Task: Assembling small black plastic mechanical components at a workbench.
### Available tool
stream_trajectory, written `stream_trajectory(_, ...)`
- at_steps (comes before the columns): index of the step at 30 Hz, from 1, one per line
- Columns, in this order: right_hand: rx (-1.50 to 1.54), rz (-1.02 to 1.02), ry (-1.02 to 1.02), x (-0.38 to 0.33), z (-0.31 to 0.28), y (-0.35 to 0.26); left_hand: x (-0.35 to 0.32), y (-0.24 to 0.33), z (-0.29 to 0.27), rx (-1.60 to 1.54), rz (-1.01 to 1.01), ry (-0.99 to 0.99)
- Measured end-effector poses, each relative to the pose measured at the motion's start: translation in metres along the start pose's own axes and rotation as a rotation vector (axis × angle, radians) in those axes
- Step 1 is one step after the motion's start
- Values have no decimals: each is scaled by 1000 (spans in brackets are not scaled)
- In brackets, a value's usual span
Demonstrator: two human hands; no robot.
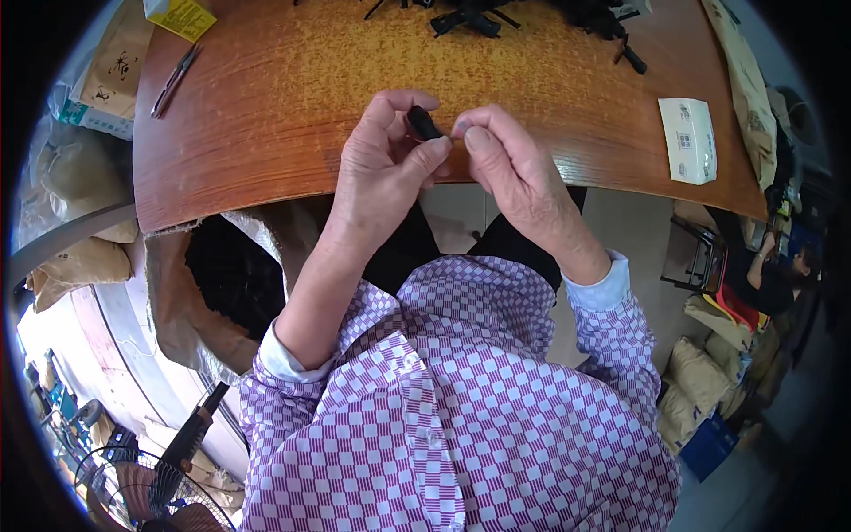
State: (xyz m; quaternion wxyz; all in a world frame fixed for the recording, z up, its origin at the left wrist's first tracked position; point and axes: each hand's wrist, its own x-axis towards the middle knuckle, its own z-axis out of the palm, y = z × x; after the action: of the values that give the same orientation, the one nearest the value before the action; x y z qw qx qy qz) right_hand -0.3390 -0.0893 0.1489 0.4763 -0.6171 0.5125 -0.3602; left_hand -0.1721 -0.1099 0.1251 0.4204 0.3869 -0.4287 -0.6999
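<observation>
Nearest us: checked purple shirt (461,417), open sack (222,275) left of forearms. We pinched small black part (424,122) between left hand (386,168) and right hand (514,164), both clenched on it, just above near edge of wooden table (284,106). Nothing blocked view. Right of grip: white box (688,139). Far left: pliers (174,80), yellow pad (183,16). Beyond grip: black parts (470,18).

A small black cylindrical piece (425,122) sits tilted, pinched between fingertips above the table's edge.

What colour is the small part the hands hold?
Black part, seen in the head view.
</observation>
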Motion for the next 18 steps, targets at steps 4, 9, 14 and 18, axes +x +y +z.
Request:
stream_trajectory(4, -66, -33, -13, 0, 6, -1, -1, -1, 6, 368, 187, 41)
stream_trajectory(9, -14, -3, 26, -4, 8, 7, -2, 8, 16, 611, 246, 28)
stream_trajectory(14, -28, -8, 88, -6, 10, 10, -1, 3, 29, 892, 395, 156)
stream_trajectory(18, 10, -94, 194, -8, 8, 16, 5, 3, 35, 989, 459, 131)
